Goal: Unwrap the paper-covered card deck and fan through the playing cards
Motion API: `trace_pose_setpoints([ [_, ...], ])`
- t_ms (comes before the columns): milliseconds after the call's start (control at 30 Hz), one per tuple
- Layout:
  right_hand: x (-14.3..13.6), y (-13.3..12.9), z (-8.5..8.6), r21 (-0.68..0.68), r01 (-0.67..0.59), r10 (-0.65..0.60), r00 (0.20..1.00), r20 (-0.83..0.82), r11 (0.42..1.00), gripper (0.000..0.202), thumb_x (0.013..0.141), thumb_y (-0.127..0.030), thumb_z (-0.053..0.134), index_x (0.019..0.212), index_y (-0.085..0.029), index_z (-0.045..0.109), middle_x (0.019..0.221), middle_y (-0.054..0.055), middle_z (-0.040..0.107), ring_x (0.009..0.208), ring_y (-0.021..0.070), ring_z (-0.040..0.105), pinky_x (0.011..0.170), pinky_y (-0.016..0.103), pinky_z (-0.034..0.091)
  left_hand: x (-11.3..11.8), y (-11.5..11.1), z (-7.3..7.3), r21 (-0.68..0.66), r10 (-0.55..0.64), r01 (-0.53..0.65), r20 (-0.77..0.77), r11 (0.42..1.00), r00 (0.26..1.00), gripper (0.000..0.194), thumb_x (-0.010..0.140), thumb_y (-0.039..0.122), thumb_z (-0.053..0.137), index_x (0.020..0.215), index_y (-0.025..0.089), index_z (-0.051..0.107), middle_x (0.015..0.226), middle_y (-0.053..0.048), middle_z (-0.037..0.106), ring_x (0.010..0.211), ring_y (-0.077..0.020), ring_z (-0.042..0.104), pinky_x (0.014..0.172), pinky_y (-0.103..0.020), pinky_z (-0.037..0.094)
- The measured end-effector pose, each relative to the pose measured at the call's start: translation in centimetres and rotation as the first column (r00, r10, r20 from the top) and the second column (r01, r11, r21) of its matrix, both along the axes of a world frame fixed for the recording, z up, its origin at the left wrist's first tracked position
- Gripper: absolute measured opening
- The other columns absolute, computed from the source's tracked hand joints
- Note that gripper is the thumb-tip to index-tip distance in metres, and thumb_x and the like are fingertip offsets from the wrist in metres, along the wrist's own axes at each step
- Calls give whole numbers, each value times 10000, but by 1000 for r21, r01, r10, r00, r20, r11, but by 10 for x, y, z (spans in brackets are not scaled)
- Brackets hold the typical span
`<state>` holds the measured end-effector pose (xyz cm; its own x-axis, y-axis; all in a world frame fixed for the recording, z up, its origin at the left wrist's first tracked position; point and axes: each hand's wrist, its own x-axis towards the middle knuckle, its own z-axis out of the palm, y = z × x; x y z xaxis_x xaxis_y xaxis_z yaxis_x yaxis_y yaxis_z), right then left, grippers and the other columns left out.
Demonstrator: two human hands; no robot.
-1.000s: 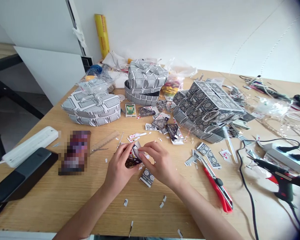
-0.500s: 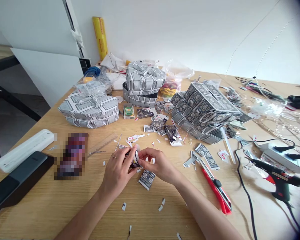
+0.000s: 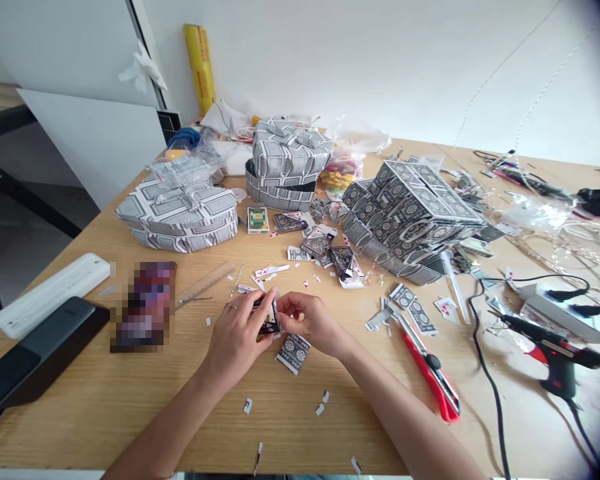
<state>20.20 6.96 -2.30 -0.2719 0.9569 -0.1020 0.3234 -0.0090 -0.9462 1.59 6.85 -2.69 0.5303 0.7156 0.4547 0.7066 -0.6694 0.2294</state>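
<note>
Near the table's middle, my left hand (image 3: 241, 328) is closed around a small dark playing-card box (image 3: 269, 325), its fingers lying over the top and hiding much of it. From the other side my right hand (image 3: 307, 320) pinches at the box's right edge, thumb and curled fingers together. Exactly what those fingertips grip is too small to tell. Just below the right hand a patterned playing card (image 3: 293, 353) lies on the wood. White card strips (image 3: 267, 272) and small scraps are scattered beyond the hands.
Boxes made of folded cards stand behind: an oval one (image 3: 180, 217), a stacked one (image 3: 290, 160) and a dark-patterned one (image 3: 415, 213). At right lie a red utility knife (image 3: 433, 370) and a glue gun (image 3: 553, 353) with its cord. A phone (image 3: 145, 307) and power strip (image 3: 55, 293) lie left.
The view has tilted slightly, so the table's front edge now shows. Both hands stay at the box; the right fingers have shifted a little at its edge.
</note>
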Motion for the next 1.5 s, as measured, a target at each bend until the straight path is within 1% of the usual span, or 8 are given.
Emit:
trace_pose_setpoints([
  [167,0,2,-1,80,1,-7,997,72,997,56,663,-158,584,711,-172,558,634,-53,542,586,82,461,568,199,367,1,1,-2,-15,-26,26,-9,1000,1000,714,714,100,688,1377,192,440,1175,-108,629,1046,-260,624,877,-364,524],
  [467,11,2,21,28,47,-48,998,30,998,64,686,-216,587,724,-173,560,625,-41,505,599,100,426,572,225,363,3,1,-1,-18,-10,11,65,1000,998,715,775,195,683,1417,206,368,1229,-112,628,1062,-247,635,912,-357,519],
  [733,12,3,20,-115,-63,37,976,-214,991,424,766,-567,679,844,-163,574,698,-24,545,615,98,454,577,234,380,-1,0,-5,-160,15,19,206,987,978,611,810,283,665,1370,224,430,1281,-100,612,1124,-228,633,950,-343,525],
  [900,16,5,19,-189,-107,50,959,-280,976,454,764,-589,682,865,-155,594,720,-20,562,629,98,485,623,245,414,-2,0,-6,-166,-5,38,195,985,981,632,797,228,661,1383,229,425,1294,-93,612,1149,-227,623,964,-339,519],
  [1067,18,6,9,-192,-117,66,966,-251,974,478,718,-587,727,875,-158,588,742,-16,575,626,97,494,599,238,397,-1,2,-7,-100,-17,31,144,994,989,645,795,226,658,1391,207,413,1284,-105,622,1126,-237,634,933,-351,537],
  [1267,16,4,3,-101,-66,63,998,-29,993,498,605,-572,818,728,-172,548,631,-59,485,589,87,402,513,214,309,2,0,-3,3,-102,102,29,995,994,633,769,140,646,1369,158,444,1205,-124,668,1060,-252,659,885,-355,551],
  [1400,15,6,13,-190,-144,88,957,-278,971,504,685,-629,736,799,-172,555,674,-50,513,603,90,453,567,228,380,-2,2,-2,-73,-68,77,109,994,992,646,776,205,660,1381,189,433,1260,-120,639,1086,-243,652,892,-345,552],
  [1500,16,7,20,-251,-150,60,941,-333,956,503,716,-635,705,854,-166,586,719,-23,566,632,103,506,603,245,419,-5,4,-1,-134,-48,71,173,988,984,639,781,210,661,1381,211,440,1293,-103,619,1132,-230,631,952,-340,529],
])
